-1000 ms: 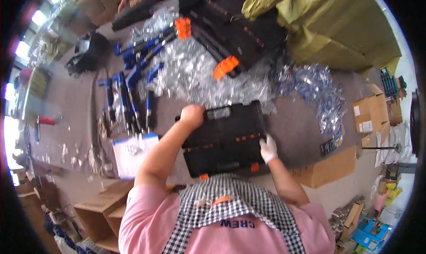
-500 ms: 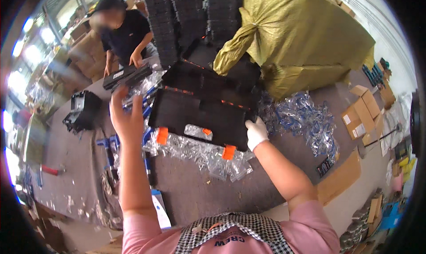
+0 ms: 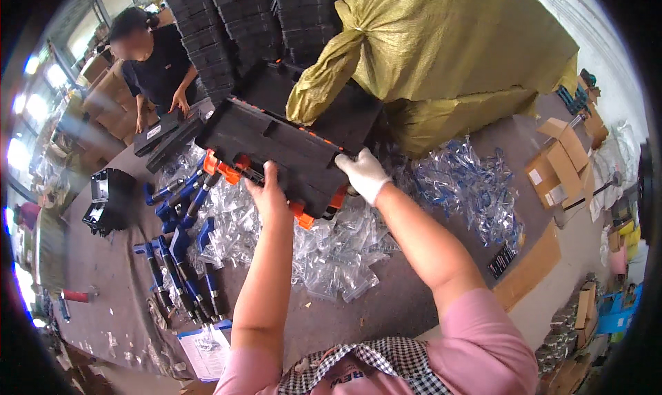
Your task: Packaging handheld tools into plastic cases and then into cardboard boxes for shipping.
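A black plastic tool case with orange latches hangs tilted between my hands, above a heap of small clear plastic bags. Bare, my left hand grips its near edge between the latches, thumb up and the other fingers mostly hidden. My right hand, in a white glove, is closed on the right end, thumb side on the rim. Behind it lies another open black case, partly covered by the neck of a yellow woven sack. Several blue-and-black hand tools lie left of the bags.
Across the table a person touches black cases. Tall stacks of black cases stand at the back. Blue bagged items and a cardboard box lie right, a small black case left, a clipboard near me.
My left hand has come down from the raised, spread position and taken hold of the case. The case is now tilted and drawn together, and the small bag on it is out of sight.
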### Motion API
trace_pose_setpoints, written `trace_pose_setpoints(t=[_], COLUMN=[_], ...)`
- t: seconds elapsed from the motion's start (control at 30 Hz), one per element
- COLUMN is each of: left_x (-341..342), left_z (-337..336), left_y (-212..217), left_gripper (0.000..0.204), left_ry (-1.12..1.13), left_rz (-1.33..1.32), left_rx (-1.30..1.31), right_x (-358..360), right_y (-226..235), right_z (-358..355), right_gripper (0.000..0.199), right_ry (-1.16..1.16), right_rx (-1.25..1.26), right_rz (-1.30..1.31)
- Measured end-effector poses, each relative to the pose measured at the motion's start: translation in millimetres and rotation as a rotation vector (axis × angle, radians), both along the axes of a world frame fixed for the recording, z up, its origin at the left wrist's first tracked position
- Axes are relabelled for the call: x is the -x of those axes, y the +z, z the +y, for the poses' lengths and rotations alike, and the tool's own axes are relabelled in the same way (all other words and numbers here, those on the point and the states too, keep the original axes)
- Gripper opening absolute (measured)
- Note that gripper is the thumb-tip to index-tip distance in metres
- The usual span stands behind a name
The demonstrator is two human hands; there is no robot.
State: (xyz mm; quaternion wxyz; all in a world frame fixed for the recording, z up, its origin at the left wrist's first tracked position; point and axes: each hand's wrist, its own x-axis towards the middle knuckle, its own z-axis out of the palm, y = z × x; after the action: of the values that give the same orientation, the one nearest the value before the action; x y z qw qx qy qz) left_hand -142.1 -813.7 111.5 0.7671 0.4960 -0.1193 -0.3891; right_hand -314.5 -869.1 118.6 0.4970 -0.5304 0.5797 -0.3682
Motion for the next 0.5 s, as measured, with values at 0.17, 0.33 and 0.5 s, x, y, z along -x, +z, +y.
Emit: trace_pose_setpoints(t=[0.17, 0.33, 0.5], left_x=[6.8, 9.9, 24.3], left_z=[28.8, 3.8, -23.7], left_y=[-4.0, -19.1, -23.2], left_gripper=[0.054, 0.05, 0.075], left_ry=[-0.024, -0.105, -0.125], left_rz=[-0.003, 0.165, 0.181], left_rx=[0.056, 0.126, -0.046], right_x=[107.5, 73.5, 107.8], right_y=[-57.7, -78.9, -40.8], right_z=[-109.1, -212.2, -210.3], right_gripper=[0.035, 0.063, 0.065], right_ry=[0.003, -0.116, 0.267], right_rx=[0.147, 0.113, 0.261], right_rz=[-0.186, -0.105, 0.295])
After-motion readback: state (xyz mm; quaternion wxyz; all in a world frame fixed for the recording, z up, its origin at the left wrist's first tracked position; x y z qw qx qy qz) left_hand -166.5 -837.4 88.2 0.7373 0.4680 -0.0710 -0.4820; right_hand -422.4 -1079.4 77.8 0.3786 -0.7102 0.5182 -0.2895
